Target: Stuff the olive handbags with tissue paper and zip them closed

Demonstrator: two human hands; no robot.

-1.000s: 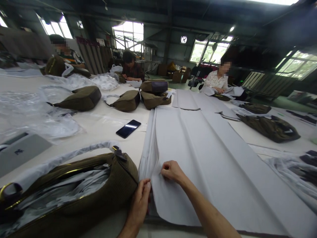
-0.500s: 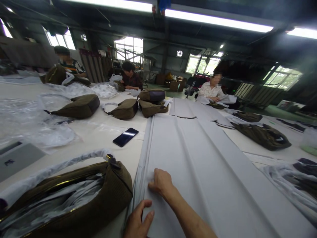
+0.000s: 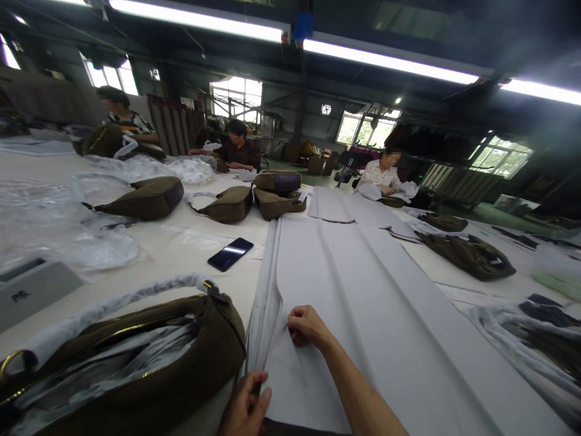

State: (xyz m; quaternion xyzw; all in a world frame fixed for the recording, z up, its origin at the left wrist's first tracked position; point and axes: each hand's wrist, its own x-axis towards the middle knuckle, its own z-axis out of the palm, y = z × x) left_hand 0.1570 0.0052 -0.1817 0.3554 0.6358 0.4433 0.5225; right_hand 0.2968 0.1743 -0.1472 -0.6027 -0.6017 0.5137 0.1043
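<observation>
A stack of pale grey sheets [image 3: 331, 272] with long creases runs away from me along the table. My right hand [image 3: 306, 324] is closed in a pinch on the top sheet near its left side, and that sheet's edge is lifted and buckled away from the layers below. At the stack's near left edge rests my left hand [image 3: 247, 402], thumb and forefinger a little apart. Left of it lies an unzipped dark olive handbag [image 3: 218, 348], stuffed with grey wrapping, its strap [image 3: 149, 297] covered in white film. A dark strip [image 3: 304, 429] shows below the sheet at the bottom.
A phone [image 3: 230, 254] and a grey box [image 3: 39, 293] lie to the left. Beyond them are several olive bags [image 3: 152, 198] and clear plastic film [image 3: 68, 224]. More bags [image 3: 467, 254] lie at right. Three people sit working farther back.
My right hand has shifted slightly right with the top sheet pinched, pulling its left edge up and inward. My left hand has moved a little down and left. The view has tilted slightly.
</observation>
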